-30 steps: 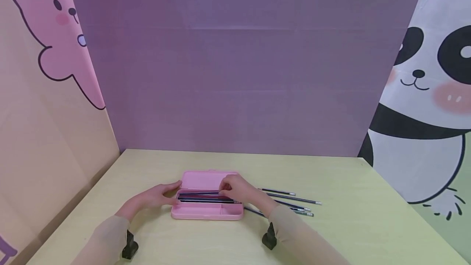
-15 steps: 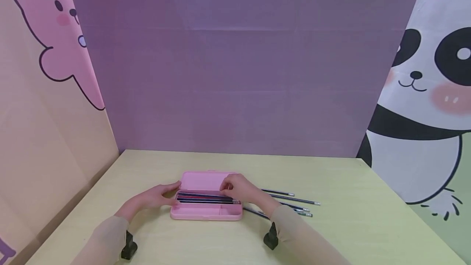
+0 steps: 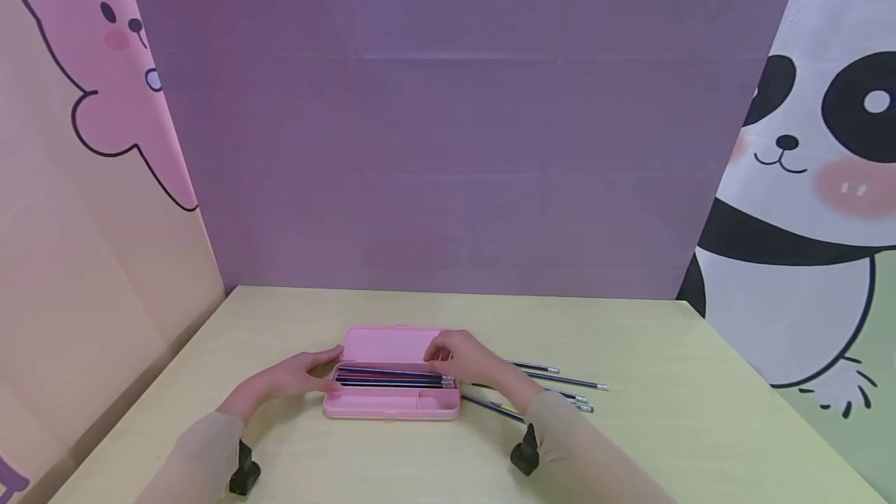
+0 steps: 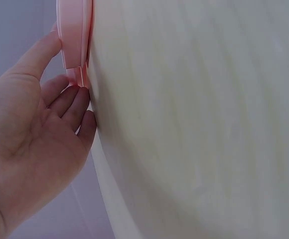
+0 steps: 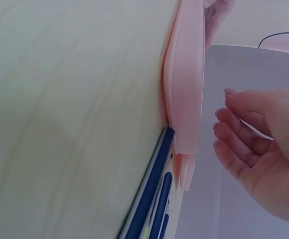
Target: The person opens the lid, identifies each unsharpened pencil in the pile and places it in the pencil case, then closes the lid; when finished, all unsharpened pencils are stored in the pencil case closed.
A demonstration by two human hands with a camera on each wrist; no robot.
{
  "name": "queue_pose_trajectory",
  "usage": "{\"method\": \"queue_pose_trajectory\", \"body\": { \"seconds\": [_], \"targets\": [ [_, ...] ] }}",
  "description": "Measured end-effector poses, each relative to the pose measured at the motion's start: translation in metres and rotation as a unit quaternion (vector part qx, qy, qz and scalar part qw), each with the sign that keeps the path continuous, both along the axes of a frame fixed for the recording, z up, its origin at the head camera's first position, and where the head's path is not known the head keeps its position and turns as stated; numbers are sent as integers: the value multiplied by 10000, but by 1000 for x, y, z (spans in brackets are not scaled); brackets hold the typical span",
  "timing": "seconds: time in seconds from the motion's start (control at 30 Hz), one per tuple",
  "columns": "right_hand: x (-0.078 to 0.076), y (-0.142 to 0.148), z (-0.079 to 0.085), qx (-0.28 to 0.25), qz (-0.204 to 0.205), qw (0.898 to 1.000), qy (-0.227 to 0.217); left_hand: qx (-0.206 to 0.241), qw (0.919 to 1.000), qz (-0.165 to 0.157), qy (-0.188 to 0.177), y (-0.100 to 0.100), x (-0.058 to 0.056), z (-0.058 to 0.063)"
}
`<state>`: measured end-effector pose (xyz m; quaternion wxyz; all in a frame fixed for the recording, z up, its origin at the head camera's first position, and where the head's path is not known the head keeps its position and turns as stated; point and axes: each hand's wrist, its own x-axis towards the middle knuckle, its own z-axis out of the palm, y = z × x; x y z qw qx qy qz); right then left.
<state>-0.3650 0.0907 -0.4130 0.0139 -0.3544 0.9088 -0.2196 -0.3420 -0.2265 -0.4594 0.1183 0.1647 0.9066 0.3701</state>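
A pink pencil case (image 3: 371, 414) lies unfolded on the table, its lid (image 3: 392, 343) laid back on the far side. Several dark pencils (image 3: 392, 381) rest lengthwise in its middle, a red one among them. At the left end, my left hand (image 3: 297, 376) touches the case with thumb and fingertips; the left wrist view has the thumb against its pink side (image 4: 74, 40). My right hand (image 3: 467, 356) hovers over the right end, fingers loosely bent. In the right wrist view that hand (image 5: 264, 144) holds nothing and is apart from the case.
Several loose dark pencils (image 3: 570, 380) with white ends lie on the table (image 3: 315, 457) right of the case, partly hidden under the right forearm. One pencil (image 5: 152, 184) points its end right at the case. A purple backdrop (image 3: 448, 138) stands behind the table.
My right hand has let go of a pencil in the case and shifted slightly right. That pencil now lies flatter beside the others. My left hand stays at the left end.
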Motion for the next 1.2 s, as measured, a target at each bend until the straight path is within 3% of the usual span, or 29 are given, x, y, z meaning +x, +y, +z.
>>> {"method": "queue_pose_trajectory", "body": {
  "seconds": [0.6, 1.2],
  "targets": [
    [8, 30, 5, -269, -51, 9995, 127, -23, 9999, 105, -30, -1, 1, 0],
    [29, 71, 11, -170, -177, 9996, 120, 66, 10000, -14, 9, -2, -1, 0]
  ]
}}
